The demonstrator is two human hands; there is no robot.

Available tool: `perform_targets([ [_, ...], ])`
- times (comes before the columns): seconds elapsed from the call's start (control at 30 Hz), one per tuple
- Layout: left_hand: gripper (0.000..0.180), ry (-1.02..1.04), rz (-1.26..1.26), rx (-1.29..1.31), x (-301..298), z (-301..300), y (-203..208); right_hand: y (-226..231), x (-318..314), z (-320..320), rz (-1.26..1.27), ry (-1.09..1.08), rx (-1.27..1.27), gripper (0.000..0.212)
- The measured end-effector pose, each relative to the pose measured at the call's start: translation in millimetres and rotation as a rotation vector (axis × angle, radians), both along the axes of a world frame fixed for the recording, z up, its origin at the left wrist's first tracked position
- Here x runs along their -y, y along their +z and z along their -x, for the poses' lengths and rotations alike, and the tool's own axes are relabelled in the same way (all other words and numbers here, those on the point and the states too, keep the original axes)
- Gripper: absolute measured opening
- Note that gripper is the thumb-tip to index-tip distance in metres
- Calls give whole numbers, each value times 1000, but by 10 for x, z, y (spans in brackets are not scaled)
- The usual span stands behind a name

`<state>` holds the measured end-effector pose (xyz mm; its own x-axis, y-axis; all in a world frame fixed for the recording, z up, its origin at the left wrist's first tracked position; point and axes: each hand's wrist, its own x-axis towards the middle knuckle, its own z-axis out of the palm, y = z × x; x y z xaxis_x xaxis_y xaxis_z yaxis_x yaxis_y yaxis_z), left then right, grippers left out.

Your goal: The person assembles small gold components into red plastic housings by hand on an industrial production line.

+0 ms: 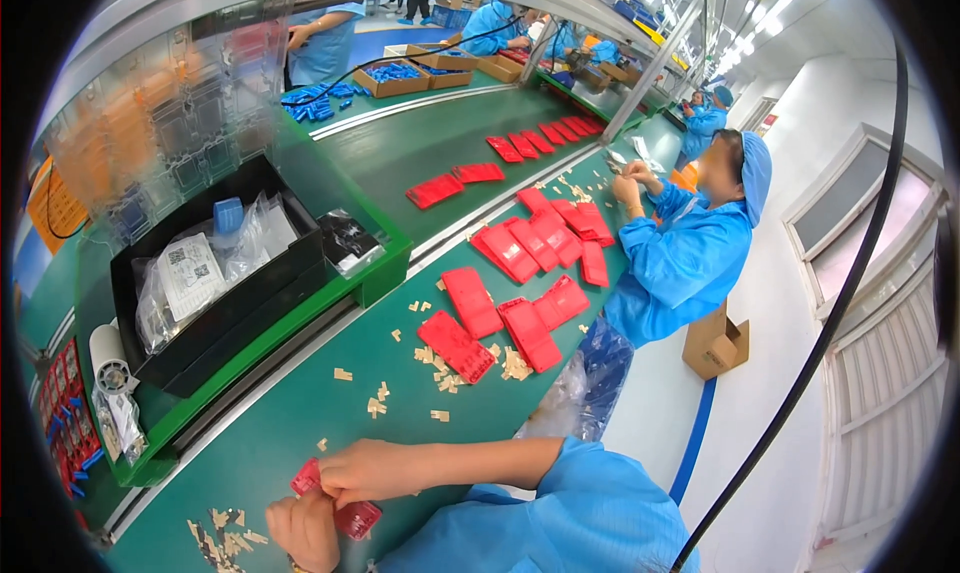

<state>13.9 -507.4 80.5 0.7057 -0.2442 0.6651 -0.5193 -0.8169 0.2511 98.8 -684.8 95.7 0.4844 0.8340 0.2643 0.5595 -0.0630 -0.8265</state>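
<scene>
Low in the view, my left hand (303, 526) is closed on a red plastic casing (357, 519) just above the green bench. My right hand (372, 471) reaches across from the right, its fingertips pinched together over the middle of the casing. Whatever those fingertips pinch is hidden. Small cream-coloured flat pieces (235, 541), some with dark parts, lie scattered beside my left hand. Beyond my right forearm, more cream pieces (441, 373) are spread near several red casings (457, 347), which lie flat or overlap on the bench.
A black bin (185, 365) with bags and papers stands on a green-edged shelf at left. Red casings (436, 190) sit along the green conveyor (380, 153). To the right, a co-worker in blue (680, 253) handles something small. A black cable (830, 323) hangs at right.
</scene>
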Motion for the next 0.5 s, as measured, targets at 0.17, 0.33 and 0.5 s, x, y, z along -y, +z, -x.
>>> perform_targets([
  [0.17,18,293,145,-76,-27,-108,-12,-247,354,-84,122,-68,-24,16],
  [0.33,16,-92,12,10,35,-146,2,-34,247,-87,21,-111,-142,20],
  [0.5,15,-79,-9,60,-22,-142,-17,-18,87,-110,69,-18,10,19],
])
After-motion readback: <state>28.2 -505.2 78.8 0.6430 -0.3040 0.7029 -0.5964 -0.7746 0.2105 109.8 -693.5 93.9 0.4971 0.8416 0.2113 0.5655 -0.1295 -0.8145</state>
